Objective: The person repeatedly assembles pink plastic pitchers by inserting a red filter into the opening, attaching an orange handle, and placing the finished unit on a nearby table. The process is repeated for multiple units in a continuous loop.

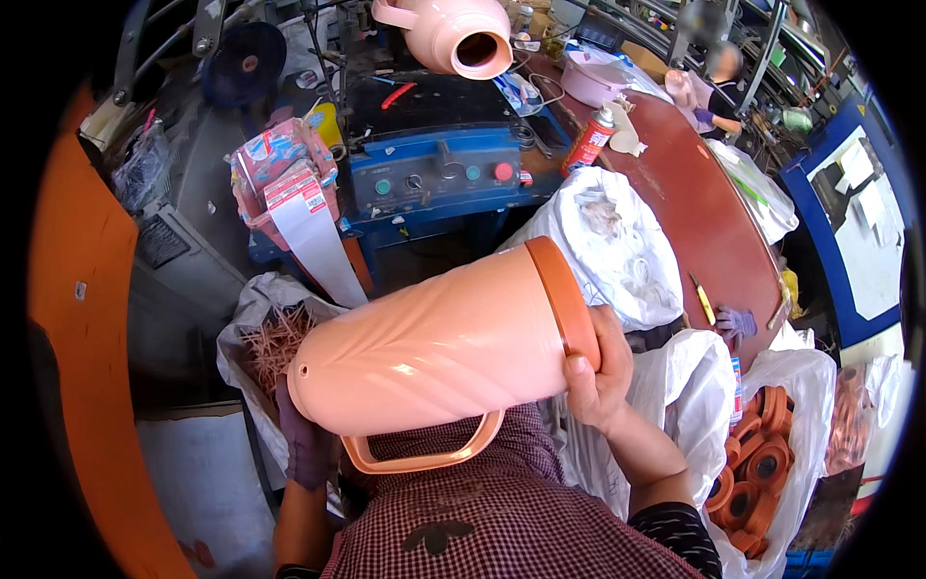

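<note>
A peach-pink plastic thermos jug (434,343) lies on its side across my lap, with swirled ridges on its body. Its looped handle (424,461) points toward me. My left hand (307,444), in a dark purple glove, is closed around the narrower left end, just below a small hole; its fingers are partly hidden. At the wide end sits an orange-brown ring (561,304). My bare right hand (603,372) grips that ring, thumb on the near side and fingers behind. A second pink jug (439,34) lies at the top of the machine, its round opening facing me.
Ahead stands a blue control panel (434,179) with buttons. A label roll (313,227) hangs from a pink basket to its left. White sacks (617,261) stand on the right, one holding orange-brown rings (757,473). A spray can (588,143) is on the red-brown table (690,183). A co-worker (719,92) is beyond.
</note>
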